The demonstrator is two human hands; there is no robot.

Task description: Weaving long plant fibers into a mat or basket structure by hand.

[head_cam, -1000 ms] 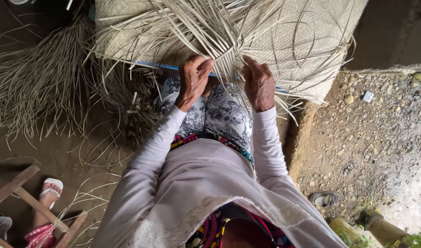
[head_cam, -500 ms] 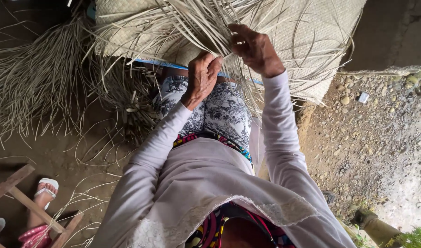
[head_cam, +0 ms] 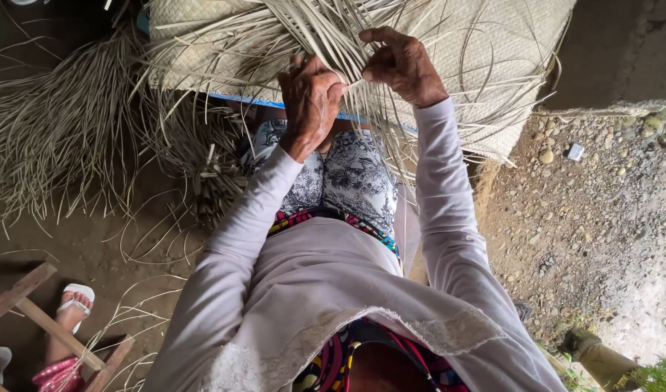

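A pale woven straw mat (head_cam: 493, 43) lies over my knees, with several loose dry leaf strips (head_cam: 304, 29) fanning out from its unfinished edge. My left hand (head_cam: 310, 98) is closed on a bunch of those strips just above my lap. My right hand (head_cam: 402, 64) is raised a little higher and pinches a single strip between thumb and fingers, close to the left hand's fingertips. My patterned black-and-white trousers (head_cam: 347, 174) show below the hands.
A heap of loose dry strips (head_cam: 57, 123) covers the dirt floor at the left. A wooden stool frame (head_cam: 35, 312) and another person's sandalled foot (head_cam: 73, 308) are at the lower left. Gravel ground (head_cam: 594, 218) lies to the right, past a low edge.
My right hand rose from the mat's edge and pulled a strip upward. My left hand moved up and forward along the strips, closing its grip on them.
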